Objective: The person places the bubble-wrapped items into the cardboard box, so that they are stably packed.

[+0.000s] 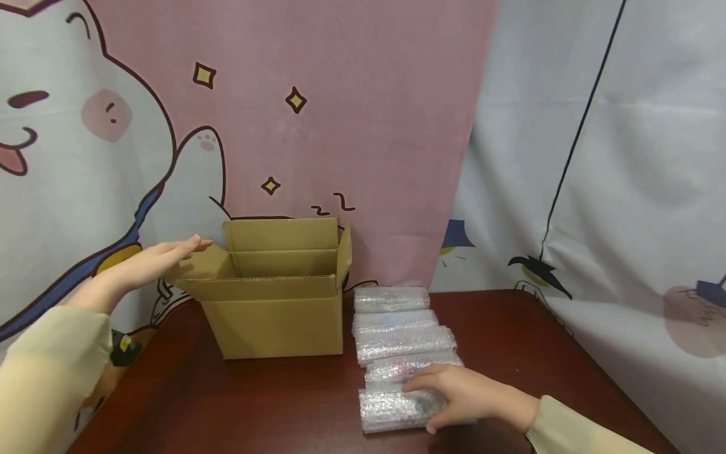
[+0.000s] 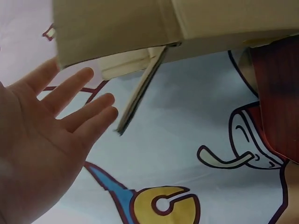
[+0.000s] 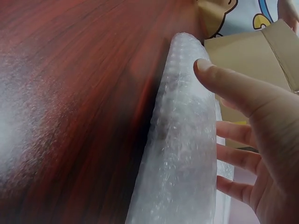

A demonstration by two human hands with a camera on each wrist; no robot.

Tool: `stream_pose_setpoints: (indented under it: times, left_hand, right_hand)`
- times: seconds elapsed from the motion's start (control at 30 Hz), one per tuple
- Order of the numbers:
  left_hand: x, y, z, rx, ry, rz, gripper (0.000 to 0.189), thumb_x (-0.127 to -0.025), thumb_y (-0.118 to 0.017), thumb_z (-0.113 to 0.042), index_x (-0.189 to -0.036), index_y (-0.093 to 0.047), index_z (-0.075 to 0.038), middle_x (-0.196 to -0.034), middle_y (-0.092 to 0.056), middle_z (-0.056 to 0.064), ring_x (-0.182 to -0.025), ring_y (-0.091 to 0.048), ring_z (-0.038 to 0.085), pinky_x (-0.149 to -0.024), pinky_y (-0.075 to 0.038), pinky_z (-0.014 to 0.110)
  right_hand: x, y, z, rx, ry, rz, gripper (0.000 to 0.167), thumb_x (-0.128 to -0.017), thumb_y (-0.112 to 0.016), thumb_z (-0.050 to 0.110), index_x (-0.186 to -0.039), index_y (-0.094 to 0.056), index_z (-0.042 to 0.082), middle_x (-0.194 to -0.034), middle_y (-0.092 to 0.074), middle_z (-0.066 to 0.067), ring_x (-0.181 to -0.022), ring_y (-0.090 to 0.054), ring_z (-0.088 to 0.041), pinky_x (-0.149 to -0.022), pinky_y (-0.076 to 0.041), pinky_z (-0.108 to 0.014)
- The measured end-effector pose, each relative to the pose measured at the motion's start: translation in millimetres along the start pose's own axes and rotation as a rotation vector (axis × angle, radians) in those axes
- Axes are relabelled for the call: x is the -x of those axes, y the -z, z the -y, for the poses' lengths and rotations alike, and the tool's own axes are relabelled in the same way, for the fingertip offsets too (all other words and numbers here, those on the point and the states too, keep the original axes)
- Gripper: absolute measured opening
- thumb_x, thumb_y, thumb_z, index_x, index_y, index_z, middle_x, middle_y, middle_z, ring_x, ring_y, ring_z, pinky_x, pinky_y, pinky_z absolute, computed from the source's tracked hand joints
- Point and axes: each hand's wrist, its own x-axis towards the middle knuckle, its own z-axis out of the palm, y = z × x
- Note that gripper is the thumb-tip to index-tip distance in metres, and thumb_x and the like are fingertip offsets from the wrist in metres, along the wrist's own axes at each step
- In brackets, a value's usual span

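Note:
My left hand (image 1: 161, 260) is raised beside the left flap of an upright cardboard box (image 1: 283, 328), fingers straight and nothing in the palm. In the left wrist view that palm faces the camera, with fingertips near the edge of the box flap (image 2: 117, 35). My right hand (image 1: 456, 394) hovers over the nearest of several bubble-wrapped bundles (image 1: 391, 410) laid in a row. Seen from the right wrist, its thumb extends over the wrapped bundle (image 3: 182, 135) and the other fingers spread along the far side, not closed round it.
Right of the box, the other bubble-wrapped bundles (image 1: 403, 340) run back toward the wall on the dark red wooden table (image 1: 272, 403). The box's top flaps stand spread outward. A cartoon-printed cloth (image 1: 363, 126) hangs behind and beside the table.

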Motion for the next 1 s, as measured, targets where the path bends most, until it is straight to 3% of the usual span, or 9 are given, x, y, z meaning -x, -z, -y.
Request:
stream_pose_setpoints:
  times: [0.13,0.33,0.57,0.8,1.0]
  left_hand:
    - [-8.0,-5.9,5.3,0.0,0.057,0.039,0.066,-0.107,-0.024,-0.042,-0.15,-0.024,0.008,-0.151,-0.021,0.034,-0.134,-0.023,0.055,-0.104,-0.025,0.067]
    - [-9.3,-13.2,11.8,-0.125,0.129,0.077,0.072,-0.101,-0.043,-0.047,-0.15,-0.029,0.003,-0.148,-0.029,0.034,-0.131,-0.031,0.055,-0.096,-0.034,0.067]
    - [-7.9,-18.8,18.0,-0.113,0.128,0.17,0.081,-0.094,-0.059,-0.044,-0.151,-0.025,0.003,-0.149,-0.027,0.034,-0.129,-0.033,0.056,-0.092,-0.039,0.065]
    - [-8.9,-29.1,23.6,-0.158,0.133,0.228,0.093,-0.089,-0.067,-0.044,-0.148,-0.022,0.012,-0.149,-0.021,0.038,-0.133,-0.023,0.057,-0.098,-0.032,0.068]
    - [-8.2,-41.3,29.2,-0.159,0.138,0.19,0.1,-0.086,-0.071,-0.043,-0.148,-0.018,0.015,-0.15,-0.014,0.04,-0.134,-0.016,0.058,-0.1,-0.025,0.07]
  right_hand:
    - [-5.3,-4.3,1.6,0.061,0.026,-0.007,0.061,-0.079,-0.078,0.045,-0.133,-0.06,0.024,-0.132,-0.058,-0.002,-0.121,-0.054,-0.017,-0.094,-0.049,-0.035]
    - [-10.7,-7.9,2.5,0.112,0.059,0.012,0.068,-0.074,-0.083,0.04,-0.134,-0.058,0.022,-0.134,-0.057,-0.006,-0.121,-0.054,-0.019,-0.094,-0.048,-0.034]
    - [-10.5,-8.0,1.4,0.121,0.017,0.042,0.078,-0.067,-0.088,0.032,-0.137,-0.056,0.023,-0.136,-0.054,-0.007,-0.122,-0.052,-0.02,-0.093,-0.048,-0.034]
    - [-10.2,-9.6,-1.2,0.148,0.053,0.034,0.082,-0.065,-0.089,0.028,-0.139,-0.054,0.021,-0.136,-0.054,-0.006,-0.123,-0.052,-0.02,-0.094,-0.048,-0.035]
    - [-8.4,-11.7,-5.3,0.156,0.072,0.022,0.079,-0.069,-0.087,0.028,-0.14,-0.053,0.024,-0.138,-0.053,-0.005,-0.124,-0.051,-0.02,-0.094,-0.048,-0.037]
